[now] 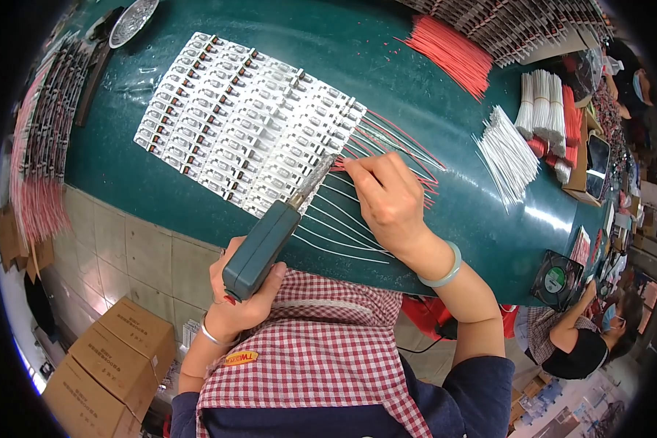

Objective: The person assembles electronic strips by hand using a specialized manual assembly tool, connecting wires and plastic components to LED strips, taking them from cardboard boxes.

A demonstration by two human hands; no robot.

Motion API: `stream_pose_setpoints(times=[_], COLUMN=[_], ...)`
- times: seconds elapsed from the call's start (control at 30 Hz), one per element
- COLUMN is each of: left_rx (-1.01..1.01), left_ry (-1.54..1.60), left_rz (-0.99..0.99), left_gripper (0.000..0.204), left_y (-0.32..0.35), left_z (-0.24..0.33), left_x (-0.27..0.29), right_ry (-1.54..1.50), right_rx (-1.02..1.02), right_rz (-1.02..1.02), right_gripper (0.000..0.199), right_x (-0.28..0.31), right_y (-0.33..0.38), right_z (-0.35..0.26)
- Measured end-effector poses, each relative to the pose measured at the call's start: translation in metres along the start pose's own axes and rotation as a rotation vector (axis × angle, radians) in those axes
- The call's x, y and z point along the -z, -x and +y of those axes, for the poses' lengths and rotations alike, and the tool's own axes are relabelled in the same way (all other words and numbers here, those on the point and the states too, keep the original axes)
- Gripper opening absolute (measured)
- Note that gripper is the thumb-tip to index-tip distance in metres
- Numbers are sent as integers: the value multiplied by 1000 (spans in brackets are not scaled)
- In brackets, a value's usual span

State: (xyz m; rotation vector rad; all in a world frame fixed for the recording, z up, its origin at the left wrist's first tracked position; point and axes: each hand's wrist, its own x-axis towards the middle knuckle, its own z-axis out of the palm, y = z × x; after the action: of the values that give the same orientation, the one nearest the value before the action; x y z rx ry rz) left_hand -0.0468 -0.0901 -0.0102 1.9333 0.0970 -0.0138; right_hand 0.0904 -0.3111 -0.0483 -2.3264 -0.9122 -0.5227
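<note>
My left hand [239,299] is wrapped round a dark green soldering gun [257,248], whose metal tip reaches to the right edge of a white panel. This panel [241,120] is made of several rows of small modules and lies flat at a slant on the table. At its right edge my right hand [390,193] is closed in a pinch on a red wire [341,163], close to the tip. Red and white wires [347,237] trail from that edge, some passing under my right hand. Exactly where tip and wire meet is too small to tell.
On the green table [328,44] lie a red wire pile [451,55], a white wire pile [509,157] and wire bundles [542,109]. Wired strips are stacked at left [47,131] and top right. Beyond are a small fan [557,277], cartons [113,358] and a seated person [573,336].
</note>
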Motion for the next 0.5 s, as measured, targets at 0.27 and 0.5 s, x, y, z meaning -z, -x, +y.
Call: stream_pose_setpoints(times=[0.27, 0.5], left_rx=[-13, -72], left_ry=[-14, -16], left_rz=[16, 85], left_gripper=[24, 22], left_y=[3, 7], left_z=[-5, -7], left_x=[-1, -1], right_ry=[7, 17], right_rx=[-2, -6], right_rz=[-3, -6], right_gripper=[26, 26], right_x=[0, 0], right_y=[-1, -1], right_z=[-1, -1])
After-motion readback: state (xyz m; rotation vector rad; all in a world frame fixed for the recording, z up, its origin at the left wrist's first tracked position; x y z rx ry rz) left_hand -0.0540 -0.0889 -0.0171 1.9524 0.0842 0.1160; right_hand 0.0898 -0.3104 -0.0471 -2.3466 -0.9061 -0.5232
